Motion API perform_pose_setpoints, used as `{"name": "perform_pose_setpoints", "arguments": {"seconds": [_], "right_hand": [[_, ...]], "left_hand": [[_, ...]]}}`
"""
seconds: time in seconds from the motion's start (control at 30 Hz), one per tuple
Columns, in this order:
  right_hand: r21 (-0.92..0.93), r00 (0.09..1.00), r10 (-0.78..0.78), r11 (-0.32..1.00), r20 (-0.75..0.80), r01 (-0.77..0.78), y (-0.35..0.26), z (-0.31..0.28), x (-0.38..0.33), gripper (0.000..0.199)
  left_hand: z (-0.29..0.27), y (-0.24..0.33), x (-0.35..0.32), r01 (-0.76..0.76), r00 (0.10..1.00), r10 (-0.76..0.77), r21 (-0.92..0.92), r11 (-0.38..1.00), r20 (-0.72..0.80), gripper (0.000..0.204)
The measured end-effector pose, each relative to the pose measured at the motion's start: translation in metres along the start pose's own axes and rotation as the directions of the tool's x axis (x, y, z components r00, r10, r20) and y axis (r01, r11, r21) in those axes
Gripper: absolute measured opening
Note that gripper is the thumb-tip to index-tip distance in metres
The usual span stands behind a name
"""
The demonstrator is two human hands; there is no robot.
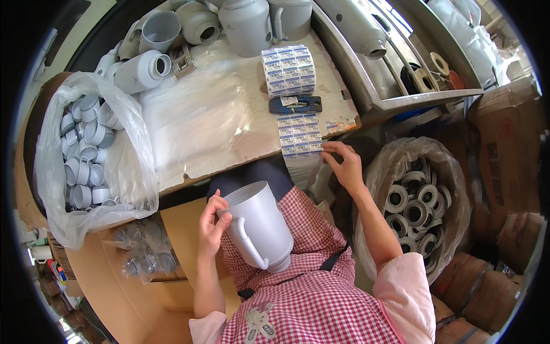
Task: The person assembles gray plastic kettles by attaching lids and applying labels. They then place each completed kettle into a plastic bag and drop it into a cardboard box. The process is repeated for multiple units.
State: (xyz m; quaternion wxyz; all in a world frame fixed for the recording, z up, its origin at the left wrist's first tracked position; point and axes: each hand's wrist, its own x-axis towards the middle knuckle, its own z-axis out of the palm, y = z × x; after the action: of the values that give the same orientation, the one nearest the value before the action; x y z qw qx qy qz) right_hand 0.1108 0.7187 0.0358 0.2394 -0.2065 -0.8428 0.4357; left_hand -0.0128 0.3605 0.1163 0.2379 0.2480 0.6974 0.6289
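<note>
As my left hand [213,225] grips the grey jug [266,226], six o'clock | my right hand [347,169] is free, narrowed at the label strip [300,136], one o'clock; | dark phone [312,104] across it, probably as weight

Cups [90,135] left, rings [416,224] right, labels [300,136] between

Wearing a red-and-white checked apron [326,309] with a pale cartoon figure [259,324] near left, dark straps [332,261], pale pink sleeves [405,298], and dark lower clothing [252,175].
</note>
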Motion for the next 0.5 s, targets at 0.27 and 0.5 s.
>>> {"name": "perform_pose_setpoints", "arguments": {"seconds": [0.27,0.5], "right_hand": [[0.056,0.999,0.036,0.998,-0.028,-0.034,-0.021,0.001,-0.006,0.016],[0.467,0.866,0.233,0.765,0.443,-0.445,-0.127,-0.002,-0.036,0.007]], "left_hand": [[0.000,0.005,-0.015,-0.028,0.999,0.035,0.173,0.985,-0.037,0.021],[0.004,0.017,-0.014,-0.061,0.998,0.059,0.180,0.982,0.018,0.014]]}}
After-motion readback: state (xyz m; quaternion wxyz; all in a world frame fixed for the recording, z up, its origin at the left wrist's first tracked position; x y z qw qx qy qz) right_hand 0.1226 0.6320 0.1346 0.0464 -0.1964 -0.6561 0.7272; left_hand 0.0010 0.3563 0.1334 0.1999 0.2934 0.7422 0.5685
